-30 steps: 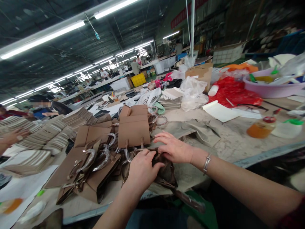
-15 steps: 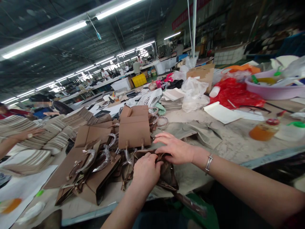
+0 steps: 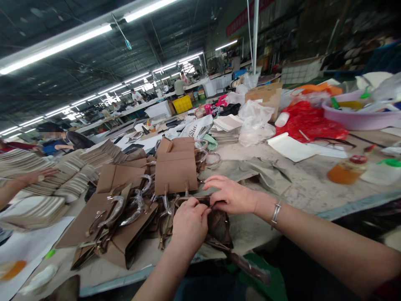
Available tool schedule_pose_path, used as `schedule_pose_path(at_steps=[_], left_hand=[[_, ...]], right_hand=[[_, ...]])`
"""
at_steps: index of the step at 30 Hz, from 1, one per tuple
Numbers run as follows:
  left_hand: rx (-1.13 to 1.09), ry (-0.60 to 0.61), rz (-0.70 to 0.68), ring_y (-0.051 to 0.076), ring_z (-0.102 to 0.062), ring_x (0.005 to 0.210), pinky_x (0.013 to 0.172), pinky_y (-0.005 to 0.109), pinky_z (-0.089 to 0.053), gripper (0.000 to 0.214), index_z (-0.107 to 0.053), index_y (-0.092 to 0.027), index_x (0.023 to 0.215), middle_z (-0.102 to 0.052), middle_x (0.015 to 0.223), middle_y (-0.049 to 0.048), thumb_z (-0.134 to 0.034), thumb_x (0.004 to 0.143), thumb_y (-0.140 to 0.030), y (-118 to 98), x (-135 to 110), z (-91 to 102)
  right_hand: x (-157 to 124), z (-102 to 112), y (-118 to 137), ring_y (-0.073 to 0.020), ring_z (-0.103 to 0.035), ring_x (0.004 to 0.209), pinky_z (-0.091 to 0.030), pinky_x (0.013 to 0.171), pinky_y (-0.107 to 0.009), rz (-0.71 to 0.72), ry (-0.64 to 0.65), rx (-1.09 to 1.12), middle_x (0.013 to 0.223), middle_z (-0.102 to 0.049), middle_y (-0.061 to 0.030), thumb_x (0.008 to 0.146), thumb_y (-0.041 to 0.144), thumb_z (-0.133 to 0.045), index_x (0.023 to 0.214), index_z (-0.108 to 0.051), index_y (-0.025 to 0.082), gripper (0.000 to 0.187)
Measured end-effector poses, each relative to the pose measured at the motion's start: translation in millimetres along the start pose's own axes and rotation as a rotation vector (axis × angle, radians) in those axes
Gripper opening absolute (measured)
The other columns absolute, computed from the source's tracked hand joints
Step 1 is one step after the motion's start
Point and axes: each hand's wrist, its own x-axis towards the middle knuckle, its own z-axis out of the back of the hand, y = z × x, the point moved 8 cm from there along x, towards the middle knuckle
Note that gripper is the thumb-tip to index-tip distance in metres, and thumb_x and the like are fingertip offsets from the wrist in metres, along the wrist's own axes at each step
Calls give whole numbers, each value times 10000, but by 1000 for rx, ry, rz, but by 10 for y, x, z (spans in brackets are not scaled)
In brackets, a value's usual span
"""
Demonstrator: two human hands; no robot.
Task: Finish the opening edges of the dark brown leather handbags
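My left hand (image 3: 189, 223) is closed on the top edge of a dark brown bag piece (image 3: 220, 228) lying at the near edge of the table. My right hand (image 3: 231, 195), with a bracelet at the wrist, pinches the same piece from the right, fingers bent over it. Just beyond my hands lie brown cardboard-covered bags (image 3: 175, 171) with plastic-wrapped handles (image 3: 116, 209), piled flat to the left.
Stacks of pale folded pieces (image 3: 46, 184) fill the left, where another person's hand (image 3: 39, 175) rests. An orange glue bottle (image 3: 347, 170), a pink basin (image 3: 360, 119), red plastic (image 3: 307, 121) and white sheets (image 3: 290, 146) lie to the right.
My two hands have drawn slightly closer together on the dark piece. The other person's hand on the left moved right onto the stacks.
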Motion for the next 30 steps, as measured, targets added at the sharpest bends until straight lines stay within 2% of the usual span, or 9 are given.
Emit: schedule_pose_path(at_steps=[3, 8, 12, 14, 17, 20, 26, 30], left_hand=[[25, -24, 7, 192, -573, 819, 730, 312, -423, 255, -687, -230, 786, -598, 861, 43, -467, 894, -301, 36, 11, -8], [75, -15, 8, 202, -548, 835, 750, 326, -413, 252, -685, -218, 771, -579, 859, 55, -480, 885, -310, 75, 52, 21], [120, -31, 53, 225, -506, 863, 737, 346, -393, 224, -699, -232, 750, -554, 890, 62, -536, 850, -348, 110, 79, 85], [127, -40, 72, 228, -491, 866, 722, 348, -380, 219, -704, -237, 745, -546, 895, 64, -550, 840, -360, 120, 86, 102], [128, -69, 83, 226, -469, 876, 714, 345, -360, 222, -706, -236, 736, -537, 908, 63, -557, 837, -366, 135, 95, 121], [138, -98, 90, 229, -450, 898, 716, 351, -344, 212, -705, -244, 728, -533, 936, 59, -578, 824, -385, 162, 109, 133], [165, -78, 94, 242, -442, 904, 722, 366, -343, 224, -713, -250, 737, -534, 950, 68, -566, 829, -392, 186, 156, 107], [160, -82, 82, 252, -448, 905, 720, 377, -361, 225, -713, -249, 736, -538, 951, 70, -557, 832, -379, 161, 171, 122]], right_hand=[[-57, -75, -103, -169, -566, 989, -458, 881, -312, -111, 2, 155, 1161, -549, -67, 793, 149, -631, 820, -682, 194, 74], [-112, -105, -184, -142, -591, 879, -466, 816, -263, -221, -115, 280, 1009, -594, -45, 774, 126, -656, 891, -657, 184, 131], [-133, -88, -246, -153, -584, 803, -469, 745, -267, -349, -185, 267, 904, -628, -20, 738, 150, -705, 1226, -549, 196, 515], [-150, -97, -292, -153, -583, 760, -466, 715, -264, -420, -186, 246, 866, -636, -16, 728, 183, -728, 1273, -528, 184, 580], [-167, -114, -338, -155, -585, 746, -454, 699, -255, -464, -165, 201, 828, -639, -26, 741, 255, -733, 1064, -675, 177, 337], [-172, -138, -357, -135, -577, 714, -436, 671, -231, -470, -136, 187, 777, -622, -13, 788, 301, -698, 870, -735, 209, 129], [-141, -132, -278, -108, -545, 661, -401, 615, -209, -419, -147, 171, 715, -576, 1, 810, 263, -678, 769, -725, 187, 98], [-101, -107, -210, -99, -518, 628, -363, 571, -206, -378, -175, 137, 657, -527, 14, 806, 206, -672, 666, -680, 161, 148]])
